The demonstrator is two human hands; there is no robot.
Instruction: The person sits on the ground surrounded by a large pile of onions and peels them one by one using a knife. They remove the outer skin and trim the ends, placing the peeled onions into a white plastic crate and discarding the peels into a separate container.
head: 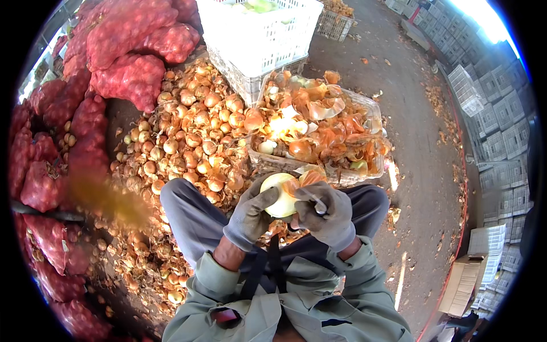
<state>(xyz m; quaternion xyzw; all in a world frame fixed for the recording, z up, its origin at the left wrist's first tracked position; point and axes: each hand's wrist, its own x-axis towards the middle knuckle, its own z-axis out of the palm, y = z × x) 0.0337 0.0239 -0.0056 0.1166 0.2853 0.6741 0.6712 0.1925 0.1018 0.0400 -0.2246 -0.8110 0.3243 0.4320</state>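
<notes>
My left hand [252,213], in a grey work glove, holds a pale, mostly peeled onion [280,201] over my lap. On the onion's right side my gloved right hand [325,211] is closed around a small metal tool [319,207], perhaps a knife; most of it is hidden by the fingers. A flap of orange-brown onion skin [313,177] shows between the right hand and the onion. Just beyond my hands stands a plastic crate [290,161] heaped with loose skins and some onions.
Unpeeled onions [192,139] cover the ground ahead and left. Red mesh sacks [128,79] of onions pile up at far left. A white crate [260,47] with peeled onions sits on another crate. Stacked crates [508,145] and a cardboard box [461,284] line the right side.
</notes>
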